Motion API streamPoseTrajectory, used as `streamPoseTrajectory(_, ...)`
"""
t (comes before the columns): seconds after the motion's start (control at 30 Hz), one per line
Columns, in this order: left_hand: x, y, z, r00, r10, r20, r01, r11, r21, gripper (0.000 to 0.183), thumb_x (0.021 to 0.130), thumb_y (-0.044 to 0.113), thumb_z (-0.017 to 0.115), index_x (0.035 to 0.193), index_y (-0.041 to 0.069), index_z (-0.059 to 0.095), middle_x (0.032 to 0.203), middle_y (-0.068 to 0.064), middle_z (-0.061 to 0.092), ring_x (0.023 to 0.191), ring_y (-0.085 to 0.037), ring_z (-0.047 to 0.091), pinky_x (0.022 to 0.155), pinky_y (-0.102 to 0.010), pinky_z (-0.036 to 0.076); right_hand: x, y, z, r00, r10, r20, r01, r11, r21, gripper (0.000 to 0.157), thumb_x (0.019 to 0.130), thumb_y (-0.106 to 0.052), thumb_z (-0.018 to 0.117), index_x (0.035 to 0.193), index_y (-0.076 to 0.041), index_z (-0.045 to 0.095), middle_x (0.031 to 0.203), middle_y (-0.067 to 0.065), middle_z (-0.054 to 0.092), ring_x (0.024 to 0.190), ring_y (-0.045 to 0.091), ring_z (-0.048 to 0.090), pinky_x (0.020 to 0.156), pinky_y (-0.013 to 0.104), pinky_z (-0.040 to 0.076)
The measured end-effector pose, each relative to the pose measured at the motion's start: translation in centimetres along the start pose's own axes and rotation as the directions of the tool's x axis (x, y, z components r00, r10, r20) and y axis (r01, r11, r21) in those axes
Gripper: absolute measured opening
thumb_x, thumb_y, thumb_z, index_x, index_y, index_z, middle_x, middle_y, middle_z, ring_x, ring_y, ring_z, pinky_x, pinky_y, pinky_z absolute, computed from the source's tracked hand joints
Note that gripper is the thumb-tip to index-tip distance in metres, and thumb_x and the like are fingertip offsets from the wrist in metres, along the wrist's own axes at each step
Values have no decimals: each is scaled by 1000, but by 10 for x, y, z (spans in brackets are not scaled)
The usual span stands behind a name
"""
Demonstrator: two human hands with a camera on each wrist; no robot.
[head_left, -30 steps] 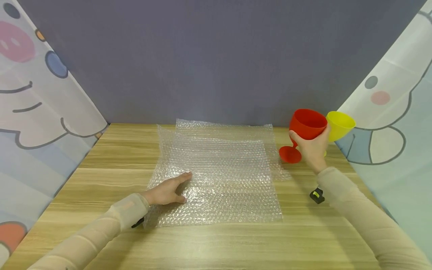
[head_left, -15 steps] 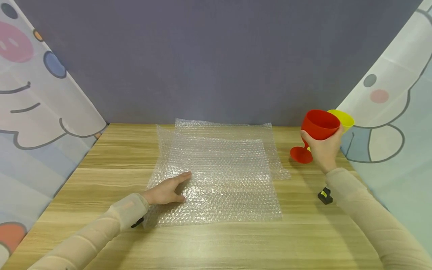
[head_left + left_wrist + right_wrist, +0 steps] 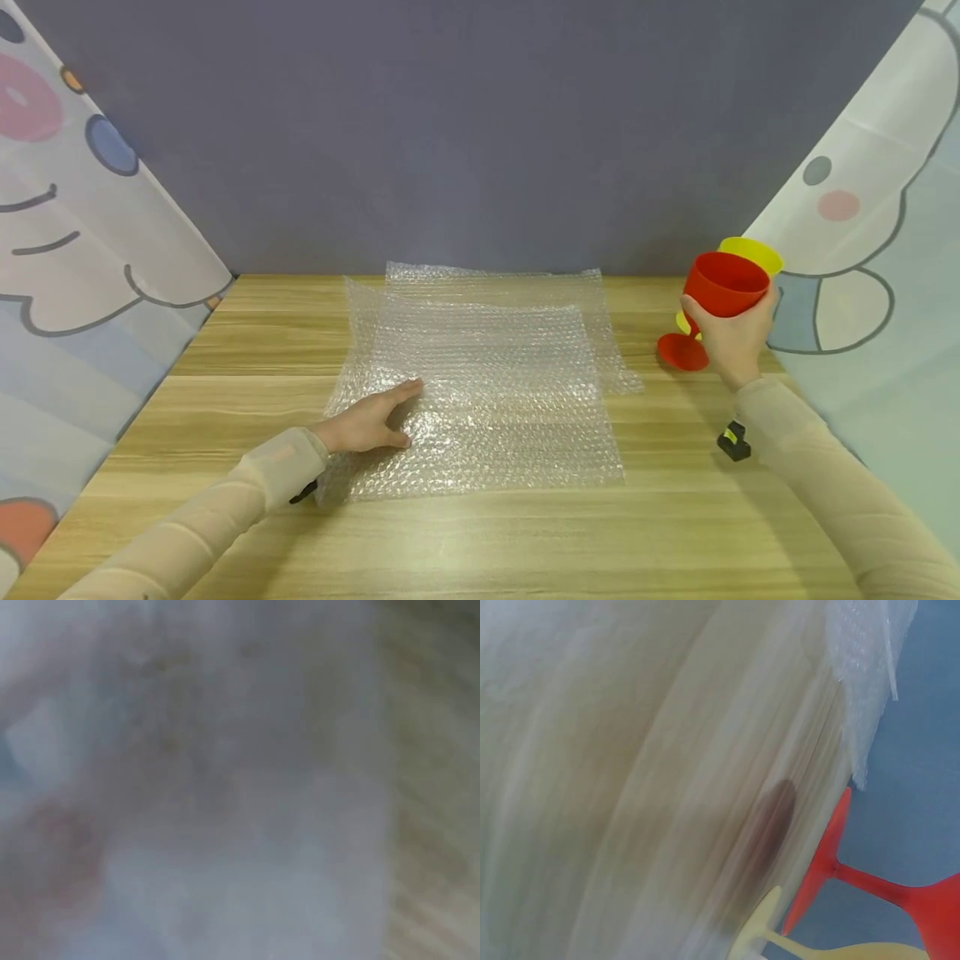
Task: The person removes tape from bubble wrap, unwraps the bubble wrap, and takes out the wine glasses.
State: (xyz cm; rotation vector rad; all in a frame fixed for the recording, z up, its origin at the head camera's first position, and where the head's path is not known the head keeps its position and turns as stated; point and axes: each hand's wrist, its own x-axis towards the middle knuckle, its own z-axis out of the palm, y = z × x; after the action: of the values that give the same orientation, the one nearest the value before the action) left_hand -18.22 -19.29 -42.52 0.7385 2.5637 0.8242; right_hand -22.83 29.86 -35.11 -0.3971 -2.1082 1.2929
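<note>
At the right in the head view, my right hand [image 3: 735,336] grips the bowl of a red plastic goblet [image 3: 725,287], thumb on its left side. The goblet leans, its round foot down and to the left. Behind it stands a yellow goblet [image 3: 752,250], mostly hidden except for its rim and part of its foot. The right wrist view shows the foot and stem of the red goblet [image 3: 861,879] beside those of the yellow goblet [image 3: 759,930]. My left hand [image 3: 367,421] rests with fingers spread on a clear bubble wrap sheet [image 3: 510,442]. The left wrist view is badly blurred.
A second bubble wrap sheet [image 3: 495,286] lies partly under the first, toward the back. The wooden table [image 3: 480,542] ends at a grey back wall [image 3: 480,142]. Printed cartoon panels [image 3: 855,275] flank it on both sides.
My right hand has carried the red goblet to the right, and it now covers most of the yellow goblet's bowl. My left hand stays in place on the bubble wrap.
</note>
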Motion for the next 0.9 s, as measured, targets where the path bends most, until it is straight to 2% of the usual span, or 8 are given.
streamPoseTrajectory(0.4,-1,1,1,1000,11,-16,-10,1000,11,87,75,18,73,145,4,23,152,-14,17,138,-34,19,112,-51,18,2,12,-12,997,66,-32,-67,998,-3,87,75,-31,71,140,-30,14,141,-7,32,121,9,34,103,31,39)
streamPoseTrajectory(0.6,-1,2,1,1000,18,-11,-18,1000,5,87,75,19,73,144,4,23,152,-15,16,138,-35,19,112,-52,18,3,22,-20,994,102,-50,-103,995,-14,85,76,-30,71,139,-32,14,141,-9,29,126,10,30,105,30,36)
streamPoseTrajectory(0.9,-1,1,1,1000,10,-8,-10,1000,1,87,75,19,72,144,4,23,152,-15,16,138,-35,18,112,-52,18,4,32,-29,990,113,-83,-116,993,-38,87,75,-33,70,139,-32,11,143,-8,28,130,13,29,108,31,33)
